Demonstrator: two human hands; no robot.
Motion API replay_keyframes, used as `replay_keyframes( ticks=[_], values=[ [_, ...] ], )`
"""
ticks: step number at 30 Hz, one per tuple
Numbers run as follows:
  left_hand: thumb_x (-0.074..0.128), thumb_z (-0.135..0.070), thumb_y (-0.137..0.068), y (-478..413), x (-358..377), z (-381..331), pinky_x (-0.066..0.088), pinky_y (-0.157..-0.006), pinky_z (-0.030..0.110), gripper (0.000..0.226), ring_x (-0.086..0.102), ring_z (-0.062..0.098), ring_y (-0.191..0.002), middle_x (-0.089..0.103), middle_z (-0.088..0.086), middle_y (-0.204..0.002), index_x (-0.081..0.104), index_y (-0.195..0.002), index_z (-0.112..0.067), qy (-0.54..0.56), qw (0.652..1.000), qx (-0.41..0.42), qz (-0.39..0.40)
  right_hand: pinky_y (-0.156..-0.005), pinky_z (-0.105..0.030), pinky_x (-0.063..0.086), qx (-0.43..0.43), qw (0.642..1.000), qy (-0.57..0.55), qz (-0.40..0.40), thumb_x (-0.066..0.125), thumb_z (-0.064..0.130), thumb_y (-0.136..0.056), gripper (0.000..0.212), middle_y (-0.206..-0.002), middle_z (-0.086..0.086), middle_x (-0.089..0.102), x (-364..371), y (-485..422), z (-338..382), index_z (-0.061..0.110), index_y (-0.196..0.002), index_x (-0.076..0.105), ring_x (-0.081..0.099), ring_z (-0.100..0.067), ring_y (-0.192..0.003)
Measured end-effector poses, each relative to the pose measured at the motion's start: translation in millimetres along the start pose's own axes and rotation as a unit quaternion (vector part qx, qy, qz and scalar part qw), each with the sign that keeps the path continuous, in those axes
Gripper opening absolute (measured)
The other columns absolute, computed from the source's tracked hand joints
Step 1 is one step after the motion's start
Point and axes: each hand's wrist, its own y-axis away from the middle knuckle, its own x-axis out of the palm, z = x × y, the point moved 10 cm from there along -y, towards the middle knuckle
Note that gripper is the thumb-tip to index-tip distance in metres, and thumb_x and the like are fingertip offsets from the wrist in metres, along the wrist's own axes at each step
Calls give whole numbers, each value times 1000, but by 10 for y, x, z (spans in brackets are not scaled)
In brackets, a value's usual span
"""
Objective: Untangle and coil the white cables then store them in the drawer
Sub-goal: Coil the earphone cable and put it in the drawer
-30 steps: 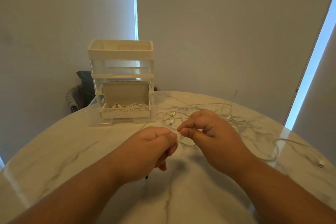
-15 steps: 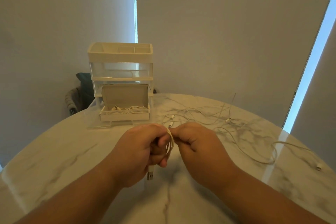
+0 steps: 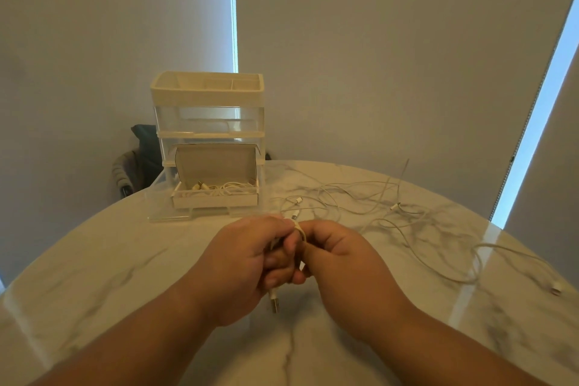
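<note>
The left hand is curled into a fist round a white cable. The right hand meets it knuckle to knuckle, thumb and forefinger pinching the same cable where a small loop arches over the top of the two hands. Most of the cable is hidden inside the fingers, so how many turns are wound cannot be told. Its USB plug hangs out below the left fist, long axis near upright, metal end pointing down toward the table. Both hands sit over the near middle of the marble top.

Beyond and to the right, the loose cables sprawl in overlapping curves. Where one ends and another begins is hard to make out. One strand runs along the right side to a small connector near the table edge.

At the far left stands a clear organizer. Its lowest drawer is pulled out toward the viewer and holds stored cables in a loose pile. Behind the organizer a dark chair is mostly hidden.
</note>
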Motion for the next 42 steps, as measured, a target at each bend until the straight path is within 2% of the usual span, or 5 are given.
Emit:
replay_keyframes(
  ticks=[12,26,32,35,42],
  values=[
    [42,-21,-100,59,-74,-166,53,-59,27,39,49,19,-48,48,10,-53,66,-77,-2,-90,995,30,-36,-63,-19,51,-34,999,-14,-9,38,-11,-95,23,-66,-4,63,81,56,178,-4,-86,57,61,-15,-61],
    [47,-21,-99,57,-69,-49,43,-53,31,37,31,16,-42,35,7,-52,60,-68,-5,22,998,-18,-48,-61,-31,48,68,972,-223,3,56,-4,-82,27,-77,-19,66,56,-6,-50,7,-106,50,61,-29,-65],
    [46,-19,-100,36,-200,-34,46,-55,32,35,33,17,-44,36,8,-53,59,-72,-2,-31,995,-8,-96,-76,-32,59,7,999,38,-18,63,-3,-92,21,-85,-7,77,-78,36,138,13,-105,61,75,-26,-79],
    [46,-20,-101,19,-280,-26,53,-61,31,34,37,16,-45,40,6,-53,59,-76,-1,-48,991,-6,-125,-70,-17,55,-10,976,210,-53,69,18,-91,10,-82,10,76,-246,18,221,28,-92,69,72,-4,-77],
    [48,-24,-101,44,-328,-34,52,-57,29,37,39,16,-46,43,6,-53,60,-74,-2,-78,985,-12,-152,-69,-11,45,-91,937,329,-72,64,26,-94,15,-88,24,67,-240,39,402,38,-85,64,62,0,-83]
  ],
)
